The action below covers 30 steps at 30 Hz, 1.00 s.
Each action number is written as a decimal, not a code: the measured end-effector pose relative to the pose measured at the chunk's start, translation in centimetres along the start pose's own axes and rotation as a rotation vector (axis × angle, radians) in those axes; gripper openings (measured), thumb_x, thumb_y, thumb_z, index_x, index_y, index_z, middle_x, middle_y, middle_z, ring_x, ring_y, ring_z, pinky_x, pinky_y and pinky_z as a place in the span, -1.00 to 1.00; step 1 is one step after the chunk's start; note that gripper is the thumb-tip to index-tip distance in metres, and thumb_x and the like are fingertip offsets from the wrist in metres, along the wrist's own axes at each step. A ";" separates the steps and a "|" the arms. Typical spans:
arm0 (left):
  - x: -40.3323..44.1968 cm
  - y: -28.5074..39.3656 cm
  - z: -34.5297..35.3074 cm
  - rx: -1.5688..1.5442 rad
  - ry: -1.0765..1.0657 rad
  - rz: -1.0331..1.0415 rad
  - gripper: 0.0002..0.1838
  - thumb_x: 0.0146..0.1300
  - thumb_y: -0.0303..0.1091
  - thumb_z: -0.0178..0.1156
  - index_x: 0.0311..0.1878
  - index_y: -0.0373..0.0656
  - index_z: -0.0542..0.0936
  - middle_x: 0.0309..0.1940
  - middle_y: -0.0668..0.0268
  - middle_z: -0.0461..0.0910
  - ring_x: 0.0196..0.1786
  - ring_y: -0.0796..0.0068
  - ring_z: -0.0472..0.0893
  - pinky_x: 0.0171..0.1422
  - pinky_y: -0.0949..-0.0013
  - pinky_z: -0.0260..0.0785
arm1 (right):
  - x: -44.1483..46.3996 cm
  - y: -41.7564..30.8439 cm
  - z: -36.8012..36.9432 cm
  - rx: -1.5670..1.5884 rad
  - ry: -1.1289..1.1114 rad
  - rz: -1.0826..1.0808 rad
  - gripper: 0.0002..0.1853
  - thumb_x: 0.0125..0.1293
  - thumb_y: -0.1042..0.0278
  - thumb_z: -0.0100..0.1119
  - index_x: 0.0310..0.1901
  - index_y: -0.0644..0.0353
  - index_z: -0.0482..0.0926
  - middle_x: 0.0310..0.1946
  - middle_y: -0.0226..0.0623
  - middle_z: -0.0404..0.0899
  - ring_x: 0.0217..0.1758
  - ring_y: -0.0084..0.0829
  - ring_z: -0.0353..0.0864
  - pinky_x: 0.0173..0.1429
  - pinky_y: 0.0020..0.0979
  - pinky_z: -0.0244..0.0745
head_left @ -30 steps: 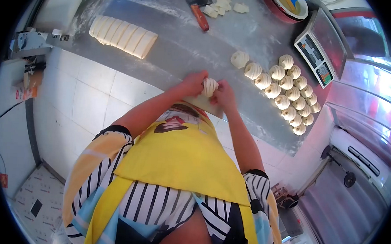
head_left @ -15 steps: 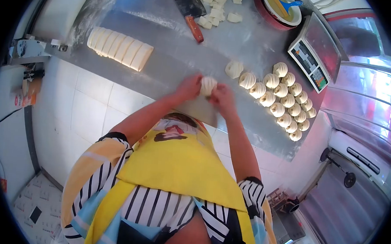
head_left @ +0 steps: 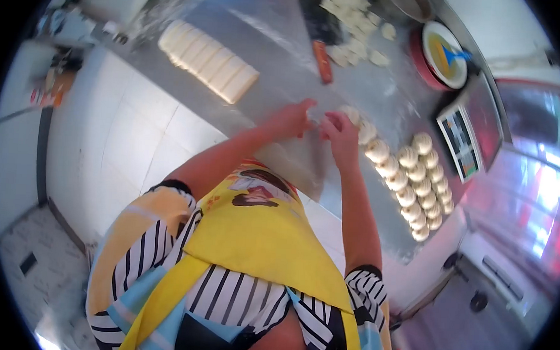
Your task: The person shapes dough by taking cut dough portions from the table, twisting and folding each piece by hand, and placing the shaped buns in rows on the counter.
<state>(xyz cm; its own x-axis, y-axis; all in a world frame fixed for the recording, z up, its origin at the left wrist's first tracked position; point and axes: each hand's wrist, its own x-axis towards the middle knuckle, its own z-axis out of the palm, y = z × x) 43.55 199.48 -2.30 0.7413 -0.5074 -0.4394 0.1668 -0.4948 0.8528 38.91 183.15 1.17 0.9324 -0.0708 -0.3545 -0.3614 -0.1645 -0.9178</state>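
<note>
"What's hard to see?"
"Your bare left hand (head_left: pixel 293 119) and bare right hand (head_left: pixel 340 129) are hovering apart; blur is hiding whether either is gripping anything."
"Counts?"
"One cream, sliced dough log (head_left: pixel 208 61) is lying beyond your left; round, ridged, cream dough rolls (head_left: pixel 377 151) are crowding right of your right, which is partly hiding one."
</note>
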 end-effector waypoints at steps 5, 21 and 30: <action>-7.0 -6.5 -2.1 -0.572 0.049 -0.272 -0.61 0.22 -0.35 0.16 0.10 -0.20 0.37 -0.45 0.28 0.60 -0.58 0.52 0.55 -0.51 0.47 0.34 | 12.3 -1.7 12.4 -0.576 -0.263 -0.237 -0.52 -0.04 0.08 0.33 -0.21 0.34 0.55 -0.38 -0.07 0.57 -0.30 -0.19 0.52 -0.13 -0.32 0.43; -4.8 -1.9 -2.1 -1.506 0.095 0.136 -0.58 0.33 -0.25 0.03 0.17 -0.26 0.33 -0.03 0.12 0.51 0.03 0.26 0.52 0.14 0.21 0.35 | -0.7 -0.8 5.1 -0.008 -0.101 0.058 -0.58 -0.02 0.41 0.38 -0.13 0.28 0.43 -0.25 -0.28 0.54 -0.20 -0.47 0.54 -0.15 -0.48 0.48; -7.7 1.0 -2.4 -1.080 -0.746 0.154 -0.32 0.34 0.24 -0.20 0.04 -0.29 0.42 -0.32 0.13 0.55 -0.29 0.35 0.57 -0.12 0.35 0.43 | -2.0 -6.3 -2.1 0.165 -0.752 0.054 -0.20 -0.08 0.46 0.39 0.28 0.09 0.29 0.09 -0.28 0.39 0.00 -0.47 0.48 0.13 -0.45 0.38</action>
<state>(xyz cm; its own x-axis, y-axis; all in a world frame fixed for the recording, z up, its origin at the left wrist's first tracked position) 39.59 204.64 2.60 0.3236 -0.9435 -0.0712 0.8024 0.2337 0.5492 39.32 182.27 7.97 0.6883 0.6231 -0.3715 -0.4560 -0.0267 -0.8896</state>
